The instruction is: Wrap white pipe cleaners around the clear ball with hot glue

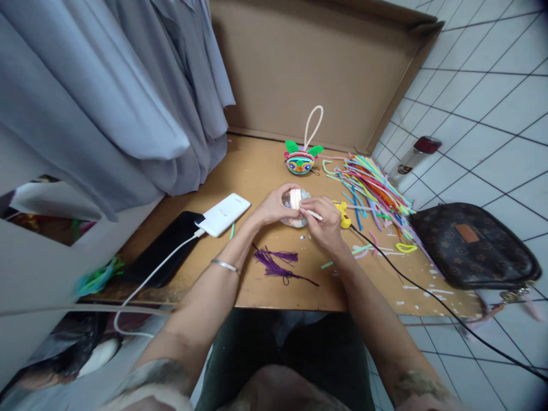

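Observation:
My left hand [273, 206] is curled around a small round ball [294, 221], its fingers along the far side and its thumb along the near side. The ball has a pale, see-through look with a white fuzzy band across its top. My right hand [324, 221] pinches a white pipe cleaner [315, 215] against the ball's right side, and its free end sticks out between the fingers. Just right of that hand lies a yellow glue gun [343, 214], partly hidden. Purple tassels [276, 264] lie below the ball on the table.
Behind the ball sits a colourful lion-head ornament [300, 162] with a white loop. Many pipe cleaners [374, 185] are heaped at right, near a brown handbag [475, 245] and a bottle [413, 160]. A white power bank [225, 214] and black phone-like slab [165, 251] lie left. A black cable [406, 279] crosses the right.

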{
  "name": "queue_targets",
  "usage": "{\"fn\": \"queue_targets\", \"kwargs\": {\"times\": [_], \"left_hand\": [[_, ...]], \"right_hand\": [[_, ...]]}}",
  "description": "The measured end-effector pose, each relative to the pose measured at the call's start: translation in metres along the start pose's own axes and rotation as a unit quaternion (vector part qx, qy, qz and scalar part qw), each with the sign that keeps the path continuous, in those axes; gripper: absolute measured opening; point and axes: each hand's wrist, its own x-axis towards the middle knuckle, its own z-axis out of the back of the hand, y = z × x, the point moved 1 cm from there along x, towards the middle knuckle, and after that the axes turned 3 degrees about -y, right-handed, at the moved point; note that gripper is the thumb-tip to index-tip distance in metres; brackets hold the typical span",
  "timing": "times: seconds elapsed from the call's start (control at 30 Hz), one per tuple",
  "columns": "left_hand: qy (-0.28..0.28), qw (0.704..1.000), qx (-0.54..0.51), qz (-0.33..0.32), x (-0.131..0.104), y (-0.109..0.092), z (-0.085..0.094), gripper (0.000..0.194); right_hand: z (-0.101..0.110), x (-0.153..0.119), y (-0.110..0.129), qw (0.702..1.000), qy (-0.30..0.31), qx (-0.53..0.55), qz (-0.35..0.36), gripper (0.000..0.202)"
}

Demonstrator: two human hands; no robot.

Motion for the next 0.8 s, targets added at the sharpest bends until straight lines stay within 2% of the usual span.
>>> {"fn": "queue_targets", "kwargs": {"times": [0.2,0.3,0.47,0.6,0.7,0.8], "left_hand": [[-0.029,0.997,0.061,-0.034,0.0004,-0.0015,-0.0019,0.066],[-0.027,0.996,0.072,-0.035,-0.0009,-0.0051,-0.0020,0.065],[-0.008,0.999,0.036,0.003,-0.0032,-0.0058,-0.0022,0.072],[-0.004,1.000,-0.006,-0.022,-0.0019,-0.0020,-0.0024,0.083],[0.007,1.000,-0.018,-0.023,-0.0003,0.0004,-0.0031,0.079],[-0.004,0.999,-0.023,-0.032,-0.0006,-0.0001,-0.0042,0.071]], "right_hand": [[0.0006,0.0003,0.0000,1.000,-0.015,-0.011,0.007,0.013],[0.0011,0.0004,0.0005,1.000,-0.022,-0.003,0.013,0.011],[0.0006,0.0001,0.0009,1.000,-0.022,-0.001,0.011,0.010],[0.0003,0.0004,0.0013,1.000,-0.019,-0.002,-0.006,0.012],[0.0003,0.0003,0.0010,1.000,-0.021,0.004,0.002,0.010],[0.0000,-0.0002,-0.0002,1.000,-0.025,0.010,0.004,0.009]]}}
